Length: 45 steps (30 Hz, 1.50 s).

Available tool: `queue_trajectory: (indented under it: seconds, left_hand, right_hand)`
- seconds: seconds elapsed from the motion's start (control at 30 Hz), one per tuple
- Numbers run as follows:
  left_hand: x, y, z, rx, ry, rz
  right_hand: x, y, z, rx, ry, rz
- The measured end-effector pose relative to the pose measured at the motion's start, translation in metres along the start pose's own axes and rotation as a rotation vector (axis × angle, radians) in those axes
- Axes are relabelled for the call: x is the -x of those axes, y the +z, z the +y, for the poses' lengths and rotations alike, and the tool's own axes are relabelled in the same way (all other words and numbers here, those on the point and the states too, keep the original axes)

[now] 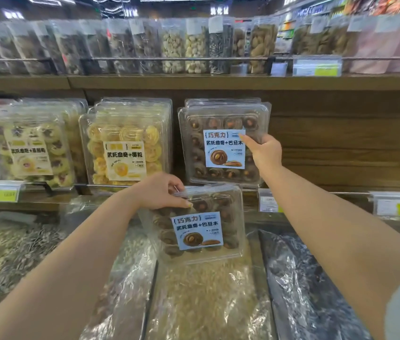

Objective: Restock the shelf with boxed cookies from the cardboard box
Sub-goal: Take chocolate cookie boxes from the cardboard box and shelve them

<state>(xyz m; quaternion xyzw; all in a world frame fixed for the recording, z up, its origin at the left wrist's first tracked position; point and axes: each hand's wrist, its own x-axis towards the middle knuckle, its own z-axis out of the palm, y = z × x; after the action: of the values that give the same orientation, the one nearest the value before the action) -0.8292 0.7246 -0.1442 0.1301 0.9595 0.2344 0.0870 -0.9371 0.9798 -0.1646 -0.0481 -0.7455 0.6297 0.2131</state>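
Left hand (160,190) grips cookie box (197,229); right hand (265,151) grips shelved box (218,119) — yellow boxes (125,148) crowd left.

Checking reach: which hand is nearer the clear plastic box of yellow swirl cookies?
Left. The left hand is below the clear plastic box of yellow swirl cookies; the right hand is farther right.

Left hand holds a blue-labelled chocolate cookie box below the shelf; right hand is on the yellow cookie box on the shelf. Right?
No. In the head view the right hand grips the shelved chocolate box; the yellow cookie box beside it is untouched.
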Motion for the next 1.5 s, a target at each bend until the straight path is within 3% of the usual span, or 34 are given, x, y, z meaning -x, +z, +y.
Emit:
queue_trajectory:
  seconds: [0.2,0.43,0.73,0.83,0.97,1.1,1.2,1.33,1.43,1.5]
  left_hand:
    - [-0.010,0.000,-0.002,0.013,-0.003,-0.023]
    - [-0.022,-0.008,0.005,0.023,0.027,-0.028]
    - [-0.029,-0.012,0.025,-0.012,0.060,-0.011]
    - [-0.030,-0.016,0.035,-0.021,0.079,-0.008]
    - [-0.030,-0.025,0.056,-0.058,0.140,0.067]
    - [-0.033,-0.042,0.075,-0.091,0.158,0.075]
    - [-0.033,-0.057,0.089,-0.117,0.180,0.102]
    - [-0.030,-0.074,0.102,-0.111,0.192,0.282]
    - [-0.028,-0.079,0.100,-0.188,0.152,0.490]
    - [-0.028,-0.072,0.091,-0.088,0.152,0.628]
  right_hand:
    - [-0.015,-0.007,0.028,0.192,-0.089,0.078]
    - [-0.025,0.001,0.027,0.255,-0.176,0.145]
    - [-0.003,-0.005,0.022,0.280,-0.055,0.135]
    - [0.017,-0.024,0.016,0.118,-0.095,0.063]
    - [0.060,-0.045,0.001,-0.084,-0.056,-0.210]
    - [0.092,-0.063,0.003,-0.002,0.009,-0.490]
    - [0.092,-0.065,-0.002,0.016,-0.002,-0.449]
    - [0.080,-0.065,-0.021,-0.168,-0.047,-0.284]
    - [0.071,-0.062,-0.033,-0.254,-0.049,-0.275]
    - [0.063,-0.059,-0.035,-0.271,-0.045,-0.274]
